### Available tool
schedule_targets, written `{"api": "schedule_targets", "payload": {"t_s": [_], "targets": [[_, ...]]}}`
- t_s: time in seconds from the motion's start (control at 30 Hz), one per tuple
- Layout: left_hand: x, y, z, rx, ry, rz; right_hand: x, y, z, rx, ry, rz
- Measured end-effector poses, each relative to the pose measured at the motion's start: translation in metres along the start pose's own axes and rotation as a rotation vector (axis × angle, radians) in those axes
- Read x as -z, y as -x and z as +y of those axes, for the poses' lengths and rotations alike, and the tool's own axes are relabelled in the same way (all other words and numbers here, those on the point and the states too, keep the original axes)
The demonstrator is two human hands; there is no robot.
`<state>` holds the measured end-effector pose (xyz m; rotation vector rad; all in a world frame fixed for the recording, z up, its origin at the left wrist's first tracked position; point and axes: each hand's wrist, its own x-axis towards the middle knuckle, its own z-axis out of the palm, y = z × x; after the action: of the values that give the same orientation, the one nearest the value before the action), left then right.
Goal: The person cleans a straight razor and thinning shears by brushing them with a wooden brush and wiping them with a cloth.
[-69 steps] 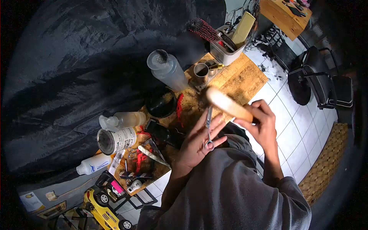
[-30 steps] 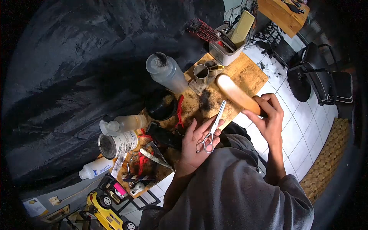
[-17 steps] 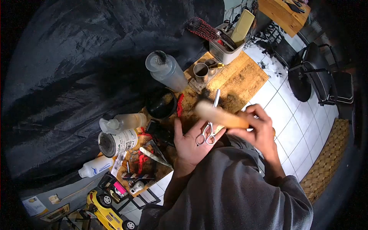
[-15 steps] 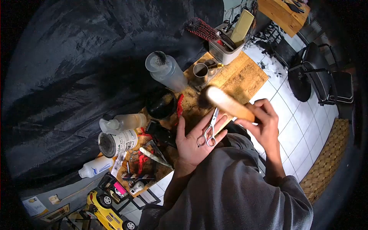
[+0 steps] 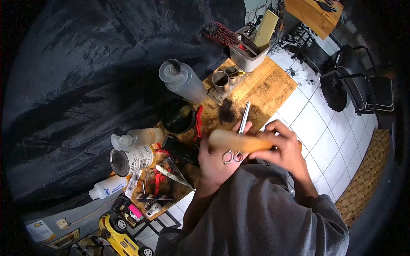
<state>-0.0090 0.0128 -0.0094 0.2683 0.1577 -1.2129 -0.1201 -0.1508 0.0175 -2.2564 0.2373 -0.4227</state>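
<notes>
Silver scissors [image 5: 246,116] lie across my left hand [image 5: 215,167], which is palm up, its fingers partly hidden behind a brush. The finger rings rest over the palm and the blades point away beyond the fingers. My right hand [image 5: 285,147] is closed round the orange-brown handle of the brush [image 5: 239,142]. The brush is blurred by motion and passes over the scissors and the left palm. Beyond the hands, a dark clump of hair [image 5: 227,112] sits on the wooden table [image 5: 273,87].
A clear spray bottle [image 5: 183,81], a metal cup [image 5: 221,81] and a bin of brushes [image 5: 249,59] stand at the back. A black bowl [image 5: 178,117], more bottles, a can [image 5: 132,161] and a razor [image 5: 168,174] are at left. A black chair [image 5: 354,77] stands on the tiled floor.
The brush has swung down and left, from above the scissors to across them and the left palm. My right hand moved slightly down and left with it. The scissors' blades now show more fully.
</notes>
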Motion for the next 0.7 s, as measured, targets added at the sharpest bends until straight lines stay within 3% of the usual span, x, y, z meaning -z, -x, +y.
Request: {"api": "schedule_targets", "payload": {"t_s": [0.07,0.13,0.2,0.3,0.4,0.47,0.53,0.6,0.7], "targets": [[-0.009,0.006,-0.002,0.014,0.002,0.044,0.001,-0.003,0.019,-0.064,0.036,0.169],[-0.012,0.009,-0.003,0.017,-0.464,0.154,0.004,-0.011,0.016,-0.267,0.002,0.32],[-0.001,0.008,-0.006,0.008,-0.397,0.111,0.004,-0.009,0.025,-0.245,0.038,0.36],[0.004,0.005,-0.011,-0.067,-0.443,0.044,0.004,0.0,0.016,-0.462,-0.623,0.261],[0.001,-0.003,-0.016,-0.143,-0.538,0.161,-0.003,-0.002,-0.002,-0.266,-0.65,0.134],[-0.016,-0.008,-0.024,-0.308,-0.485,0.165,-0.013,0.002,0.001,-0.286,-0.683,0.006],[-0.028,-0.013,-0.028,-0.316,-0.483,0.128,-0.021,0.007,0.002,-0.275,-0.666,-0.005],[-0.025,-0.015,-0.03,-0.348,-0.556,0.119,-0.023,0.01,0.0,-0.406,-0.79,-0.056],[-0.018,-0.007,-0.028,-0.323,-0.597,0.15,-0.014,0.01,-0.001,-0.421,-0.811,0.051]]}}
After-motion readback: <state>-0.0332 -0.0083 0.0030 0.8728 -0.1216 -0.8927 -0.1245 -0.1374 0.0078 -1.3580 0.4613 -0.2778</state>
